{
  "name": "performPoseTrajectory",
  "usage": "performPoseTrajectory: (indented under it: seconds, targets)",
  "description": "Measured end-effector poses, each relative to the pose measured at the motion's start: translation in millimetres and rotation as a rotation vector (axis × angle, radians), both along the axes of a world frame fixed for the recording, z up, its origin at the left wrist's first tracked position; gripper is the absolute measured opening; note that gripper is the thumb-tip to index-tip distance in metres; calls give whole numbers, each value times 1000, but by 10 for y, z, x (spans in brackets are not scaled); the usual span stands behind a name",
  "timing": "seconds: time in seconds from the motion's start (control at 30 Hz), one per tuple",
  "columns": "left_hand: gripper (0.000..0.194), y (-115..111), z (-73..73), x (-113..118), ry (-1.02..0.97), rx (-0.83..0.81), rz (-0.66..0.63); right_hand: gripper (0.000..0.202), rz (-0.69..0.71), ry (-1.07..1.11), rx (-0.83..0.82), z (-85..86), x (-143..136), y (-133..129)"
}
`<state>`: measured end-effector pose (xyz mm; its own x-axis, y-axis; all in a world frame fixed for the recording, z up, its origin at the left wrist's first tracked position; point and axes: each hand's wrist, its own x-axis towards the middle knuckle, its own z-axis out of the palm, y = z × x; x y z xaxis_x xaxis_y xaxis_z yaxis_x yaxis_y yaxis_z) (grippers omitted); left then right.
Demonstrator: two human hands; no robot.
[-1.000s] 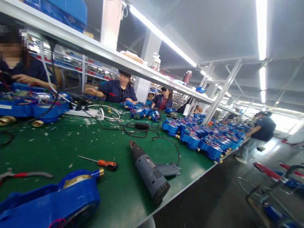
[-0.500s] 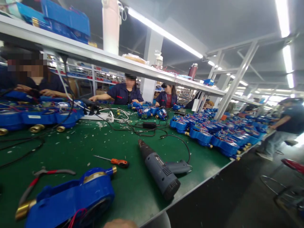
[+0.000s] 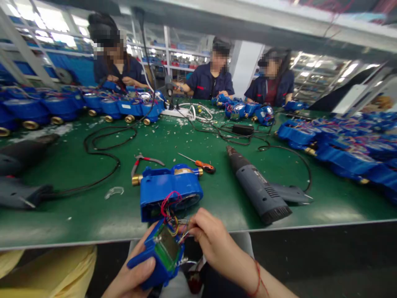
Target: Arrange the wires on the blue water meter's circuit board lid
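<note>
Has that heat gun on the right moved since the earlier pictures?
No. Against the edge of the green table, the heat gun lies as before; only the view shifted.

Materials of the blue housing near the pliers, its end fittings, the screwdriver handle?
Blue housing: glossy plastic or painted metal, judging by smooth highlights. End fittings: probably brass, shiny and golden. Screwdriver handle: likely satin plastic, smoothly moulded in orange and black.

Left hand (image 3: pixel 133 276) — curled, clasping | right hand (image 3: pixel 211 236) — farther forward, seemingly pinching
</note>
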<state>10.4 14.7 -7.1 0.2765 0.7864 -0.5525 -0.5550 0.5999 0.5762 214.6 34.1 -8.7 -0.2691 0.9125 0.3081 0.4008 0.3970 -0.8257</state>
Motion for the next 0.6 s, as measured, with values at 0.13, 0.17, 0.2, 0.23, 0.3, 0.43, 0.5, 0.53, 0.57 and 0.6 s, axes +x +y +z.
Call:
performPoseTrajectory:
  seconds: [0.13,0.17,0.2,0.23,0.3,0.43,0.5,0.53,0.57,0.6]
  targets:
    - [61,26,84,70,8,24,4,19,2,141,-164,3,70,-2]
    - [61,33,90,73,-2,24,0,19,2,174,-202,1,89,2]
    - [61,38,90,71,-14,23,-5,18,4,203,-233,3,106,8]
    - [62,42,86,64,-24,21,-12,17,8,224,-255,10,121,15]
    - [64,46,73,45,-38,10,-27,16,15,238,-276,41,141,31]
    - [69,51,66,35,-4,-25,-32,17,18,196,-263,140,160,49]
    - [70,56,74,44,17,-31,-30,17,19,154,-229,182,171,51]
    - [69,59,80,48,22,-32,-29,18,23,124,-202,197,178,52]
    - [69,63,85,51,23,-29,-29,18,32,93,-168,208,184,54]
    - [68,67,89,51,20,-26,-30,18,46,60,-133,215,190,56]
